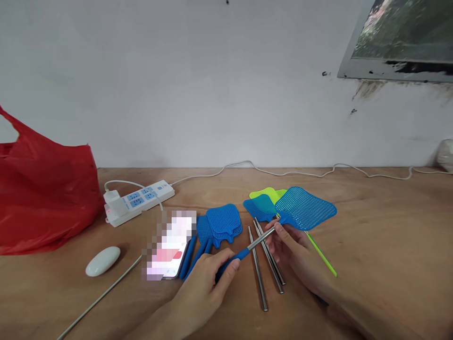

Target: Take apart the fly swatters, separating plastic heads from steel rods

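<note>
A fly swatter with a blue mesh head (306, 208) and a metal rod (261, 238) is held between both hands. My left hand (203, 285) is wrapped round its blue handle. With thumb and fingers, my right hand (288, 243) pinches it where the rod meets the head. Under the hands lie several loose metal rods (259, 274). Blue swatter heads (223, 221) are stacked left of them, with blue handles (198, 256) just below. Behind the held head are another blue head (257, 208) and yellow-green swatter heads (265, 192); a green stick (321, 255) extends past my right wrist.
A partly blurred lit phone (171, 250) lies left of the blue handles. Further left are a white computer mouse (103, 261), a power strip (139, 202) with a plugged-in charger, and a red plastic bag (46, 193). A white cable (283, 174) runs along the wall.
</note>
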### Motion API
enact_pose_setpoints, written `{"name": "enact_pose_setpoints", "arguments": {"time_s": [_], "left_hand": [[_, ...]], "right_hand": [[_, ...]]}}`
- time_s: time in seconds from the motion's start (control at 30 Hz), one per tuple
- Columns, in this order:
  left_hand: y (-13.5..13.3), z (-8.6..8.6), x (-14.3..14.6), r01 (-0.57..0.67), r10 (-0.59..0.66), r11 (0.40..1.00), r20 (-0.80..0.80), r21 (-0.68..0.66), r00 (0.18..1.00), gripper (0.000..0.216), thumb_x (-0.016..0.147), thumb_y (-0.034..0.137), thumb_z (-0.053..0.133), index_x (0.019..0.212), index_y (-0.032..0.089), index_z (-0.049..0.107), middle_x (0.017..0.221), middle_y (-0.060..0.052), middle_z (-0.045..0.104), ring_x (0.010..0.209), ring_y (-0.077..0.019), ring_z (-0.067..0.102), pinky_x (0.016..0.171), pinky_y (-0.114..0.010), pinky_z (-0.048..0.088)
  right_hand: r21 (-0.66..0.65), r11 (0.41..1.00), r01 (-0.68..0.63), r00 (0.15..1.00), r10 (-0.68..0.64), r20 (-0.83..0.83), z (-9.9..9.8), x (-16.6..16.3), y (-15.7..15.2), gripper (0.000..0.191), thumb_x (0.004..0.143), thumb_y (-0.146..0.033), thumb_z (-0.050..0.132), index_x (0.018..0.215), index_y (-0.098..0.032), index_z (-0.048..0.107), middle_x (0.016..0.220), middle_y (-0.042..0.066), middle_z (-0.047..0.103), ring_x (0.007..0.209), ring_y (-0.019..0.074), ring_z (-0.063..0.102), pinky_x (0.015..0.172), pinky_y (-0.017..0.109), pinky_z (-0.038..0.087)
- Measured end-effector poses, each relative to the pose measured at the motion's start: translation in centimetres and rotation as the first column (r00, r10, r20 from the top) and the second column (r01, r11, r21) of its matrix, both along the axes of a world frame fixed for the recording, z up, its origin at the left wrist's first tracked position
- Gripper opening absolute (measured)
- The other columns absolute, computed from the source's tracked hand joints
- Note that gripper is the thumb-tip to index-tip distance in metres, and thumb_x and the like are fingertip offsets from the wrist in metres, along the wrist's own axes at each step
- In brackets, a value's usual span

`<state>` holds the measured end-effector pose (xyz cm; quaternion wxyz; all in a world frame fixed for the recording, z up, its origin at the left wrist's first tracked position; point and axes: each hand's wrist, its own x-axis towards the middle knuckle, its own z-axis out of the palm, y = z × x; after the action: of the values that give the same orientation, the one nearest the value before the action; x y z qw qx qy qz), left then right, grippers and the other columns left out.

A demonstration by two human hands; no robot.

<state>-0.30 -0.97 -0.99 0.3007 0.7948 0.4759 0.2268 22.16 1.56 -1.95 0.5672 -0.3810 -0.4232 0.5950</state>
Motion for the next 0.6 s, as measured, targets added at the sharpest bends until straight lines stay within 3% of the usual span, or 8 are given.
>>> {"name": "enact_pose_setpoints", "arguments": {"time_s": [0.17,0.33,0.47,0.6], "left_hand": [[0.1,0.6,0.0,0.069,-0.069,0.997,0.022,-0.025,0.997,0.038,0.103,0.044,0.038,0.079,0.021,0.056,0.061,0.003,0.049,0.055,-0.0148,0.049,0.053,-0.027,0.03],[-0.1,0.1,0.0,0.099,-0.099,0.995,-0.006,-0.011,0.995,0.034,0.1,0.04,0.045,0.071,0.021,0.046,0.058,0.005,0.044,0.053,-0.0133,0.047,0.052,-0.026,0.028],[-0.1,-0.7,0.0,0.104,-0.104,0.995,-0.026,-0.009,0.994,0.035,0.099,0.038,0.045,0.069,0.022,0.041,0.059,0.005,0.043,0.054,-0.0135,0.046,0.052,-0.027,0.027],[0.1,-0.9,0.0,0.098,-0.098,0.995,-0.004,-0.033,0.995,0.036,0.101,0.04,0.045,0.071,0.021,0.045,0.06,0.005,0.045,0.057,-0.0141,0.048,0.054,-0.026,0.028]], "right_hand": [[0.005,0.995,0.104,0.995,-0.104,-0.011,0.1,0.7,0.3,0.032,0.082,-0.054,0.076,0.085,-0.022,0.071,0.066,-0.001,0.06,0.058,0.0137,0.052,0.051,0.026,0.043],[0.013,0.986,0.169,0.985,-0.169,0.037,0.0,1.3,0.5,0.034,0.08,-0.056,0.077,0.085,-0.022,0.07,0.065,0.0,0.059,0.058,0.0157,0.052,0.049,0.028,0.041],[-0.002,0.991,0.135,0.99,-0.135,0.039,0.1,1.0,0.4,0.038,0.077,-0.058,0.079,0.077,-0.021,0.067,0.064,0.0,0.06,0.055,0.0147,0.053,0.047,0.026,0.041],[0.027,0.999,0.019,0.998,-0.021,0.059,0.2,0.7,0.1,0.033,0.079,-0.052,0.079,0.087,-0.022,0.071,0.069,0.001,0.063,0.059,0.015,0.055,0.048,0.025,0.042]]}}
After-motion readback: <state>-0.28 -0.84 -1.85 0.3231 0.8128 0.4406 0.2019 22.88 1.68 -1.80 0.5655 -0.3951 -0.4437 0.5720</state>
